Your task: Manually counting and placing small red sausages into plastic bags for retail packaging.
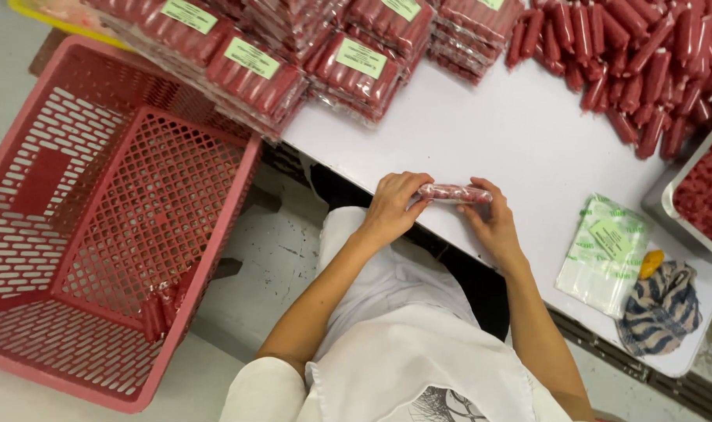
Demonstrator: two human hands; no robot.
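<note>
Both hands meet at the near edge of the white bench [489,141], holding one clear pack [454,193] of red sausages between them; the left hand [391,207] wraps its end from the left, fingers curled over the top and pinching it; the right hand [493,223] cups the other end, its grip pressed on the pack from the right and below; the pack lies level, just above the bench edge

It looks light and small, judged by how easily fingertips carry it; the film is likely smooth and a little slippery, and the sausages inside are soft enough to dent or slide against each other; so a hold at both short ends, as here, keeps the row together better than a pinch in the middle

Sealed packs [254,70] with green labels are stacked at the far left of the bench; loose sausages [645,62] are heaped at the far right beside a metal tray [669,195]; empty bags [602,250] and a striped cloth [661,309] lie to the right; a pink crate [98,234] stands on the floor at the left, with a few packs low in it
</note>
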